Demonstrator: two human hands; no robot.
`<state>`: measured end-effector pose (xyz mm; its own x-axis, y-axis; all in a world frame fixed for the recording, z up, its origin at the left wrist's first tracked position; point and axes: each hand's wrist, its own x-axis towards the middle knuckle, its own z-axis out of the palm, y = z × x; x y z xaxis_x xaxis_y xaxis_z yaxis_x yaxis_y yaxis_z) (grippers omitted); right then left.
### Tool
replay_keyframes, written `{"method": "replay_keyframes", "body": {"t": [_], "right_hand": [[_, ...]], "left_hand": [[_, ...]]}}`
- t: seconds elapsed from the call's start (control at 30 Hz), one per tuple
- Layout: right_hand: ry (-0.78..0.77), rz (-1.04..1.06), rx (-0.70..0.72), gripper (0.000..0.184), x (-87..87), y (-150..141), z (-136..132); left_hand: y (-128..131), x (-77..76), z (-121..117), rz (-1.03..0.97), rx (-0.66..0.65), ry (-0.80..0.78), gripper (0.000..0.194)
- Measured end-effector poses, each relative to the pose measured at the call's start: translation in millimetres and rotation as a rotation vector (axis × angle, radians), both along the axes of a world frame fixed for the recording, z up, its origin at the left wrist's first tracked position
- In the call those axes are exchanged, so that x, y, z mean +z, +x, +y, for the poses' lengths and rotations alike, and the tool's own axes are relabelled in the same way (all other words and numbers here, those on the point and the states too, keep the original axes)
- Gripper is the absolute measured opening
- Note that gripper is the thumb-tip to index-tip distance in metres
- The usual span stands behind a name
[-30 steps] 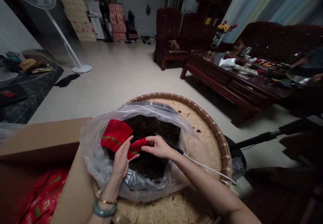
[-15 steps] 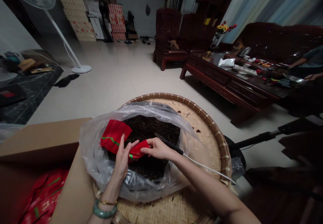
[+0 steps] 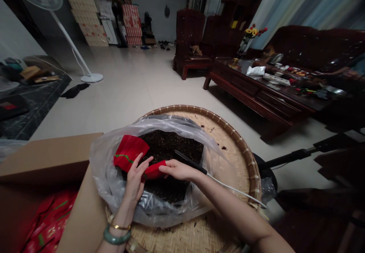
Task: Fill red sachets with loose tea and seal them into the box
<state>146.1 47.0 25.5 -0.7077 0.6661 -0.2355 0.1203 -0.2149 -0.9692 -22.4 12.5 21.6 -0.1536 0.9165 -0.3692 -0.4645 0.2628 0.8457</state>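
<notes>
A clear plastic bag (image 3: 112, 184) full of dark loose tea leaves (image 3: 171, 148) lies on a round woven bamboo tray (image 3: 245, 154). My left hand (image 3: 134, 181) holds a fanned stack of small red pouches (image 3: 128, 153) over the tea. My right hand (image 3: 178, 170) pinches one red pouch (image 3: 155, 169) at the stack's lower end and also carries a black-handled tool (image 3: 189, 162) with a white stem running back along my forearm. Both hands meet over the middle of the bag.
An open cardboard box (image 3: 48, 162) with red packaging (image 3: 48, 222) inside stands at my left. A standing fan (image 3: 71, 40) is at the far left. A dark wooden table (image 3: 256, 93) with clutter, chairs and a sofa fill the right. Another person's arm (image 3: 342, 71) shows at the far right.
My left fingers have shifted slightly along the stack and my right hand has pulled the single pouch a little lower. The person at the far right has moved mostly out of view.
</notes>
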Motion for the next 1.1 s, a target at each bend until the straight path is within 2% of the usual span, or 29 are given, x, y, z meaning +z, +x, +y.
{"method": "replay_keyframes", "body": {"t": [0.07,0.13,0.23,0.27,0.37,0.47,0.6,0.7,0.77,0.83,0.9,1.0,1.1], "right_hand": [[-0.017,-0.014,-0.016,0.046,0.6,0,0],[-0.019,-0.015,-0.037,0.046,1.3,1,1],[-0.014,0.004,-0.098,0.047,3.7,3,4],[-0.014,0.006,-0.127,0.048,4.8,4,5],[-0.028,0.019,-0.173,0.049,7.8,5,5],[-0.002,0.011,-0.13,0.05,9.7,3,2],[0.083,-0.006,-0.055,0.055,16.2,3,1],[0.16,-0.036,-0.128,0.054,27.7,12,10],[0.345,-0.181,-0.254,0.043,35.7,22,22],[0.635,-0.417,-0.358,0.028,40.3,31,37],[0.789,-0.642,-0.326,0.045,39.8,35,50],[0.76,-0.886,-0.189,0.076,33.0,28,66],[0.729,-1.013,-0.172,0.078,27.6,11,75]], "left_hand": [[-1,-4.4,1,0.027,0.01,0.008,0.083],[-1,-9.0,1,0.145,0.036,0.059,0.078],[2,-13.6,-2,0.551,0.1,0.271,0.061],[4,-14.3,-3,0.719,0.086,0.367,0.058],[8,-15.2,-7,1.122,-0.067,0.578,0.056],[8,-17.6,-8,1.289,-0.125,0.582,0.049],[4,-23.1,-4,1.272,-0.114,0.535,0.045],[1,-24.6,-1,1.199,-0.093,0.547,0.037],[1,-24.5,0,1.173,-0.076,0.546,0.035],[1,-24.4,1,1.164,-0.06,0.529,0.036],[1,-24.8,0,1.151,-0.044,0.496,0.038],[1,-26.4,-1,1.107,-0.028,0.418,0.041],[2,-28.4,-2,1.042,-0.014,0.375,0.043]]}}
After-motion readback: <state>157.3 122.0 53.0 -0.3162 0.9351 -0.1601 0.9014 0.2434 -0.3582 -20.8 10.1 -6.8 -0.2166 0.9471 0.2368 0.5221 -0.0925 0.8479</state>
